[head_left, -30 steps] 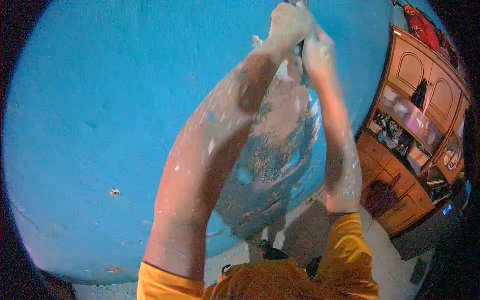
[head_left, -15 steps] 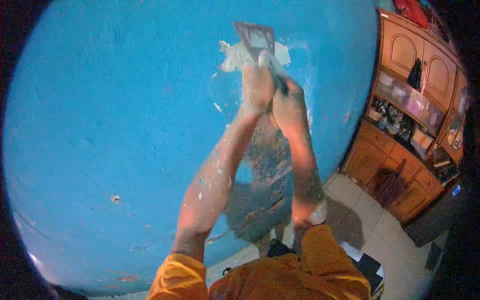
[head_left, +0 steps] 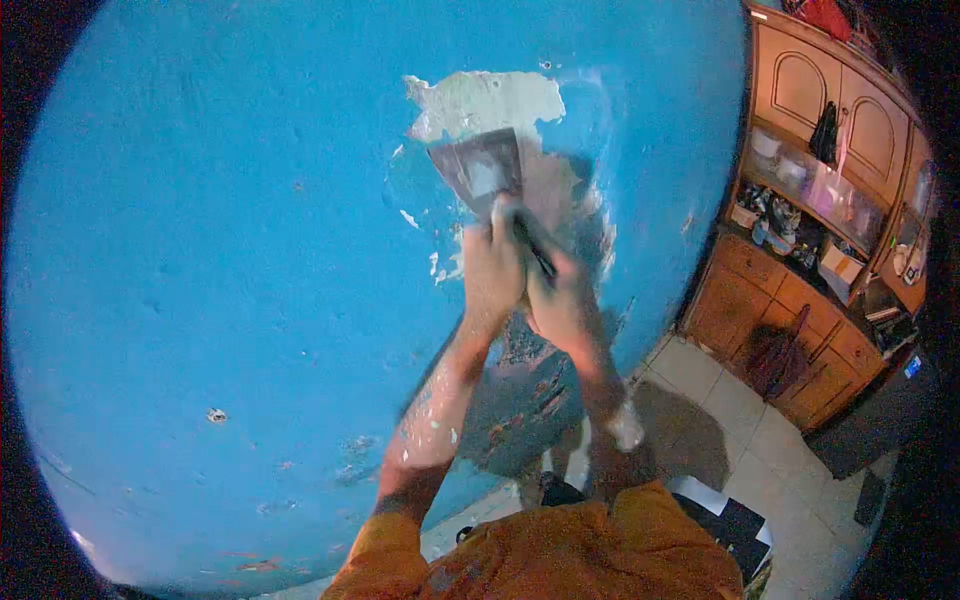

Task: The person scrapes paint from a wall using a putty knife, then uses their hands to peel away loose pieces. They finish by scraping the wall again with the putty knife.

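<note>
A wide-bladed scraper (head_left: 482,168) lies against the blue wall (head_left: 250,230), its blade pointing up. My left hand (head_left: 494,262) is closed around its handle near the blade, and my right hand (head_left: 560,305) grips the dark handle just behind, to the right. Above the blade is a pale patch (head_left: 490,100) with ragged edges where the blue paint is gone. Chipped spots dot the paint left of the hands. Rough, darker wall shows below them. White flecks cover both forearms.
On the right stands a wooden cabinet (head_left: 765,330) with arched doors, cluttered shelves and a dark bag (head_left: 826,135) hanging from it. Pale floor tiles (head_left: 690,370) run below. Black and white items (head_left: 735,530) lie at the lower right. A small hole (head_left: 217,415) marks the wall.
Both hands and the scraper have moved down the wall. More of the pale patch shows above the blade, and the whole view has shifted slightly.
</note>
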Available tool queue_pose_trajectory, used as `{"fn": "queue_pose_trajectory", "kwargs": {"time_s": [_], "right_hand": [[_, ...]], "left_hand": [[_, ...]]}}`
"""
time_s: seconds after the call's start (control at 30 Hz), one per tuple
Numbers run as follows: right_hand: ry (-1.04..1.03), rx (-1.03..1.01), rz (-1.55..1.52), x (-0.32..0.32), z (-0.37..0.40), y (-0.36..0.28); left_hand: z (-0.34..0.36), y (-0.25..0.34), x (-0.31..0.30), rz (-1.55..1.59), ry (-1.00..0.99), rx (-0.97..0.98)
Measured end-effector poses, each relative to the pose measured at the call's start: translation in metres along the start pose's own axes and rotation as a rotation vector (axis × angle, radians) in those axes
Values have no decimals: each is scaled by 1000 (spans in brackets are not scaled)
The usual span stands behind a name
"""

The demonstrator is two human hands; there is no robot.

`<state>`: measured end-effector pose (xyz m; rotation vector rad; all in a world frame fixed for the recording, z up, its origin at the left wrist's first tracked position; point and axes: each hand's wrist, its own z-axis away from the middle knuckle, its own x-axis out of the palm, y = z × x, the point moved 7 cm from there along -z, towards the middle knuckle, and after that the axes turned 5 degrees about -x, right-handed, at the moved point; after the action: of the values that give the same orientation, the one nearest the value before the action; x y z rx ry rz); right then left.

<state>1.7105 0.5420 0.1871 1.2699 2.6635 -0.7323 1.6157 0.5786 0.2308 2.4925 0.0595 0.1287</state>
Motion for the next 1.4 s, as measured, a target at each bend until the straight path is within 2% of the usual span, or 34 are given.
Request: {"fn": "queue_pose_trajectory", "kwargs": {"time_s": [0.03,0.07,0.13,0.17,0.23,0.27,0.3,0.37,0.43,0.47,0.53,0.6,0.67,0.7,0.73,0.77,0.83,0.9,0.97,1.0,1.03,1.07,1.1,1.17,1.23,1.3,1.33,1.37,1.4], "right_hand": [[-115,331,-346,11,3,4],[-118,342,-342,1,-13,-6],[-125,320,-150,-15,-50,-8],[34,-119,-51,-15,-57,-9],[4,141,-143,-22,-43,-16],[-70,215,-244,-17,-23,-14],[-138,288,-350,-6,2,-11],[-4,-98,-179,11,47,-6],[3,-75,-101,17,81,-5],[6,-67,-23,19,99,-7],[9,-53,123,23,130,-10],[15,-59,190,36,147,9],[-78,793,-104,66,189,87],[-83,802,-112,54,174,83],[-50,914,-495,41,149,73],[-3,1005,-886,40,129,68],[21,1005,-852,43,108,83],[32,1014,-802,53,99,104],[110,781,-786,66,85,124],[117,775,-794,65,76,123],[269,859,-1103,64,69,122],[428,932,-1414,67,65,122],[438,924,-1422,68,66,122],[150,890,-1391,79,73,106],[187,887,-1439,99,90,101],[210,901,-1487,104,88,113],[239,958,-1587,102,77,120],[268,1021,-1688,97,66,126],[194,1105,-1485,69,46,133]], "left_hand": [[-6,-1,2,-83,-44,-55],[-14,-4,6,-168,-89,-110],[-47,-13,25,-181,-243,0],[-39,-12,23,-185,-274,-30],[-40,5,23,-60,-232,-88],[-19,-9,15,88,-240,-345],[4,-15,5,65,-202,-356],[33,-31,-6,41,-176,-364],[63,-65,-3,460,-213,-746],[77,-93,-5,454,-208,-769],[97,-136,-18,-91,-227,-510],[99,-122,-25,-111,-285,-525],[95,-96,-23,-138,-355,-538],[99,-92,-20,-175,-385,-714],[106,-91,-18,-212,-410,-892],[104,-88,-14,-225,-413,-893],[110,-94,-1,-76,-453,-1111],[100,-91,5,-2,-504,-1103],[97,-92,13,78,-558,-1080],[103,-91,17,37,-670,-1020],[106,-81,23,-7,-781,-957],[108,-70,22,-224,-743,-874],[111,-70,22,-232,-749,-865],[108,-79,15,-303,-628,-866],[102,-87,19,-287,-568,-823],[109,-94,26,-351,-671,-1043],[102,-96,39,-359,-664,-1045],[84,-94,58,-337,-566,-955],[71,-93,69,-312,-470,-861]]}}
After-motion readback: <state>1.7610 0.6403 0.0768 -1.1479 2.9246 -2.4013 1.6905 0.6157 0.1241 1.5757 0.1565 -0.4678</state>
